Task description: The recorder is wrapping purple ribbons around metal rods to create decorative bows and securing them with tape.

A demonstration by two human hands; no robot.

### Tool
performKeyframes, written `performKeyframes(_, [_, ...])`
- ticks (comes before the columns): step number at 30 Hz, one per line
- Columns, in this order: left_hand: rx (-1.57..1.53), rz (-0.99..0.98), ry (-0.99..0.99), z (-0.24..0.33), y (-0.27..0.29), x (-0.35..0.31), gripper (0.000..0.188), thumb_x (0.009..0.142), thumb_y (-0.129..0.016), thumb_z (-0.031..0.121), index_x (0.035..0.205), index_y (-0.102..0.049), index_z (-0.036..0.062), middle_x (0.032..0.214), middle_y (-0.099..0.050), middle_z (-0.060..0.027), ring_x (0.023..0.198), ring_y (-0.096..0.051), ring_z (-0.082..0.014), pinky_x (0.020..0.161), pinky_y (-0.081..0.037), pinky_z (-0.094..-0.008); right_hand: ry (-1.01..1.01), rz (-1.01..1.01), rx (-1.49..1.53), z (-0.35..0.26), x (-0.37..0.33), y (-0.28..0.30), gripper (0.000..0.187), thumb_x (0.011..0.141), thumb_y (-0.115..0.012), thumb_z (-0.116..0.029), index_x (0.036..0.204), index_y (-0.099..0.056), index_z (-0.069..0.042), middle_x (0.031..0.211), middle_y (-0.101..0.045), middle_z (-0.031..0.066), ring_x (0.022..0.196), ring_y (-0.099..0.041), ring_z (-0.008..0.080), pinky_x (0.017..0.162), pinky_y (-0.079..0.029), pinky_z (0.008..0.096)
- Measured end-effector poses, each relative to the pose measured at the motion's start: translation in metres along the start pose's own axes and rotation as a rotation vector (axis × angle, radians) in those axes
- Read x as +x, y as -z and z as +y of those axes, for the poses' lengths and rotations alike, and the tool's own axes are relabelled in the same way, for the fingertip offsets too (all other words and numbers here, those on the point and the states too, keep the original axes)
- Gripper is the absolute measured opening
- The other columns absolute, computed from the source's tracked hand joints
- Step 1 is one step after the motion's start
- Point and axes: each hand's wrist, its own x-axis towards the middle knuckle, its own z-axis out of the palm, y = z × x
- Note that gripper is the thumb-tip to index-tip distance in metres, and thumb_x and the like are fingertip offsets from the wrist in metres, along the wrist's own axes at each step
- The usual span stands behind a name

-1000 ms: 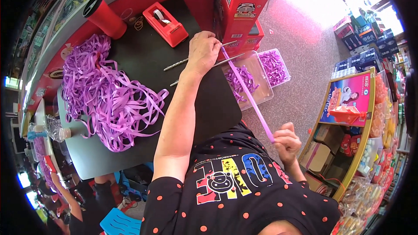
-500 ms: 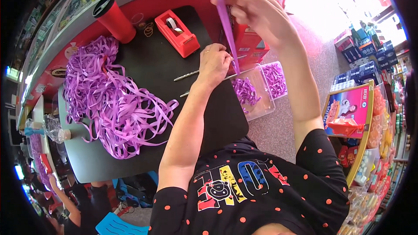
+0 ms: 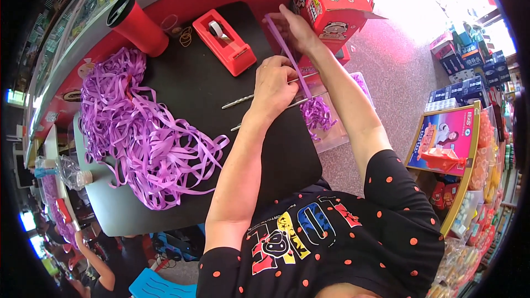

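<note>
My left hand (image 3: 274,87) is closed over a thin metal rod (image 3: 238,102) at the black table's right edge, its fingertips partly hidden. A second rod runs below the hand. My right hand (image 3: 298,32), farther off and to the right, has curled fingers gripping the upper end of a flat purple ribbon (image 3: 288,54). The ribbon slants down past my left fingertips to the rods. Below it, a bunch of short curled purple ribbon pieces (image 3: 318,117) is at a clear plastic box (image 3: 338,139). A big heap of loose purple ribbon (image 3: 160,152) lies on the table's left.
On the black table (image 3: 190,80) stand a red tape dispenser (image 3: 224,44) and a red tumbler (image 3: 141,30), with rubber bands (image 3: 186,37) between them. A red carton (image 3: 337,5) stands beyond my right hand. A display shelf (image 3: 444,143) is at the right.
My right hand has come down and closer to my left hand, with the ribbon still in it. The view has shifted slightly, and more of the red carton shows. My left hand stays at the rods.
</note>
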Motion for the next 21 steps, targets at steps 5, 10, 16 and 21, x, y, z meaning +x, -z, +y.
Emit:
performKeyframes(5, [-0.003,0.068,0.014,0.000,-0.002,-0.005,0.020,0.064,-0.066,0.004,0.083,-0.070,0.0029,0.111,-0.059,-0.0102,0.110,-0.051,-0.0305,0.094,-0.042,-0.0385,-0.203,-0.020,-0.024,0.036,-0.008,0.005,0.053,0.096,-0.041,-0.051,0.119,-0.059,-0.007,0.102,-0.065,0.0044,0.090,-0.058,0.0128,0.078,-0.047,0.0306])
performKeyframes(10, [-0.003,0.132,-0.044,0.010,-0.007,-0.002,0.018,0.063,-0.066,0.003,0.081,-0.070,0.0046,0.108,-0.060,-0.0095,0.106,-0.053,-0.0303,0.090,-0.044,-0.0386,-0.014,-0.132,0.030,0.125,-0.042,0.051,0.038,0.096,-0.050,-0.037,0.117,-0.059,-0.006,0.101,-0.064,0.0062,0.089,-0.061,0.0190,0.080,-0.049,0.0325])
performKeyframes(16, [0.011,0.099,-0.035,0.008,-0.006,-0.004,0.020,0.064,-0.067,0.004,0.082,-0.071,0.0094,0.107,-0.061,-0.0096,0.106,-0.053,-0.0300,0.089,-0.044,-0.0384,0.376,-0.031,-0.810,0.188,-0.166,0.084,0.034,0.092,-0.053,-0.024,0.118,-0.055,-0.004,0.108,-0.062,0.0164,0.103,-0.057,0.0289,0.088,-0.044,0.0385])
performKeyframes(21, [0.039,0.108,-0.056,0.000,-0.003,-0.003,0.019,0.065,-0.068,0.005,0.083,-0.072,0.0097,0.110,-0.061,-0.0105,0.106,-0.054,-0.0298,0.088,-0.046,-0.0368,0.386,0.106,-0.772,0.158,-0.238,0.046,0.025,0.091,-0.053,-0.024,0.100,-0.065,-0.004,0.109,-0.062,0.0127,0.103,-0.056,0.0273,0.088,-0.042,0.0390])
